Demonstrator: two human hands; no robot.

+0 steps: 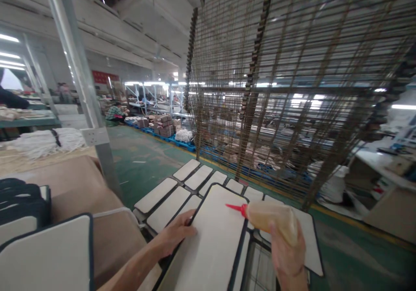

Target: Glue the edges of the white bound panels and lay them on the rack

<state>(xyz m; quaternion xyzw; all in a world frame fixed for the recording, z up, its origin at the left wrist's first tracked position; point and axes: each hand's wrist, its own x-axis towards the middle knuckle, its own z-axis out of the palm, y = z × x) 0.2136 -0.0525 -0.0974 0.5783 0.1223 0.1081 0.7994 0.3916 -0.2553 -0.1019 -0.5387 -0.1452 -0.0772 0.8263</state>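
Note:
My left hand [178, 232] grips the left edge of a white panel with a dark border [214, 234], thumb on its top face. The panel is held tilted in front of me. In my right hand [289, 252] is a glue bottle [273, 219], translucent with yellowish contents, lying nearly sideways. Its red nozzle [236, 207] points left over the upper part of the panel; whether the tip touches the surface I cannot tell. Beneath lie several similar white panels [169, 206] in rows on a dark wire rack [261, 267].
A tall wire rack [247, 87] stands upright beyond the panels. At left, a brown-covered table [78, 195] holds more bordered panels [48, 252] and a white bundle [48, 143]. A metal post [76, 66] rises beside it. A person [115, 112] is low down far off, near stacked goods [164, 125].

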